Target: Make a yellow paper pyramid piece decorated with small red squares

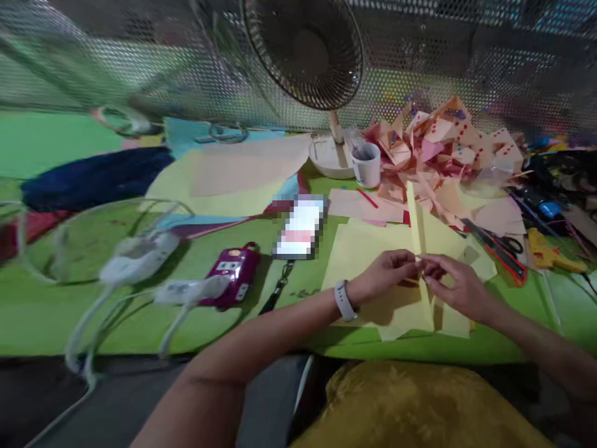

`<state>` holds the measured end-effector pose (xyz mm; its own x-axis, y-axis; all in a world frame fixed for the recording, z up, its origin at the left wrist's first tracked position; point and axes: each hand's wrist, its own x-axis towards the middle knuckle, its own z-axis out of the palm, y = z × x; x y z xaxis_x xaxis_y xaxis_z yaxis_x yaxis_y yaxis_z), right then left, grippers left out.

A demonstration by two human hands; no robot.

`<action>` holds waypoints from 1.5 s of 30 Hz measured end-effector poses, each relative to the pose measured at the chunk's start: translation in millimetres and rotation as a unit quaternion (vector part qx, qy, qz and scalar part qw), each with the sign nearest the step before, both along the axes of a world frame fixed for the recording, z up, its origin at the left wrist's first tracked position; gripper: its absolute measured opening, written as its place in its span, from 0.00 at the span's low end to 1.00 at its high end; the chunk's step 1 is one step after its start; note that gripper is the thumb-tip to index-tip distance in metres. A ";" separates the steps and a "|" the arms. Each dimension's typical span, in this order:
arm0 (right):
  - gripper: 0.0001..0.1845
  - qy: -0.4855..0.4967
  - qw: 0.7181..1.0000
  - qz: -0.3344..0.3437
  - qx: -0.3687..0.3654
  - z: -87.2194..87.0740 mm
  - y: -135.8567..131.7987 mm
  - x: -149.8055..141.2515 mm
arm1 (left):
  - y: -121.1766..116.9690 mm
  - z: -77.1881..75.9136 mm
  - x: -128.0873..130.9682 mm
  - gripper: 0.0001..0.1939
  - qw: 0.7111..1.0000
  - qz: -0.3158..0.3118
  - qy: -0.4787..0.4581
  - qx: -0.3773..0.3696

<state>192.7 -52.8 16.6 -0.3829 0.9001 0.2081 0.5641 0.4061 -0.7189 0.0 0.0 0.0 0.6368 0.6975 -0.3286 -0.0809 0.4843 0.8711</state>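
A green table is spreading across the view, and a metal mesh is running along its back. A fan is standing near the mesh. To its right, pink and orange paper scraps are lying in a heap; to its left, large pink and yellow sheets are overlapping, with a dark blue cloth lying beside them. On the near right side, smaller yellow sheets are lying under the person's hands. A long folded yellow paper is extending away from the person above these sheets. The left hand is pinching it from the left, and the right hand is pinching it from the right, their fingertips nearly meeting. A phone is lying left of the yellow sheets, and a purple socket box is resting farther left. An orange-handled knife is lying to their right. A white cup is standing beside the fan. A watch is circling the left wrist.
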 end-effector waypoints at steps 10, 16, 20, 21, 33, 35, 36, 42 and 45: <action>0.26 -0.082 0.971 0.057 0.215 16.2 2.6 8.4 | 6.1 2.4 -4.6 0.23 0.992 0.122 -0.011 -0.020; 0.24 -0.253 0.885 0.180 0.348 7.5 5.7 4.7 | 6.5 3.3 -4.4 0.24 0.987 0.138 -0.035 -0.072; 0.16 -0.256 0.864 0.180 0.394 -4.1 6.0 1.9 | -1.7 2.7 -1.1 0.24 0.987 0.118 -0.045 -0.101; 0.15 -0.244 0.865 0.183 0.399 -5.3 5.7 2.3 | -3.1 2.5 -0.8 0.24 0.987 0.113 -0.047 -0.106; 0.15 -0.171 0.891 0.190 0.376 -11.5 7.6 7.1 | -8.1 -5.7 0.3 0.21 0.986 0.079 -0.063 -0.130; 0.14 -0.156 0.894 0.186 0.376 -12.6 8.1 6.4 | -9.0 -6.4 0.0 0.21 0.987 0.077 -0.063 -0.130; 0.14 -0.149 0.896 0.176 0.378 -13.3 8.3 5.9 | -9.2 -6.7 -0.1 0.21 0.987 0.074 -0.063 -0.130; 0.10 -0.099 0.918 0.138 0.360 -18.0 10.3 3.2 | -9.7 -6.9 0.2 0.21 0.988 0.081 -0.057 -0.116; 0.09 -0.070 0.929 0.134 0.338 -18.9 11.4 2.5 | -10.9 -6.3 0.9 0.22 0.990 0.082 -0.051 -0.107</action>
<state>195.2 -41.5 -2.3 -0.6395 0.4506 0.6229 0.4464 0.8773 -0.1763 0.9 -10.9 -6.3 0.5577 0.7162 -0.4195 -0.2564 0.6293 0.7336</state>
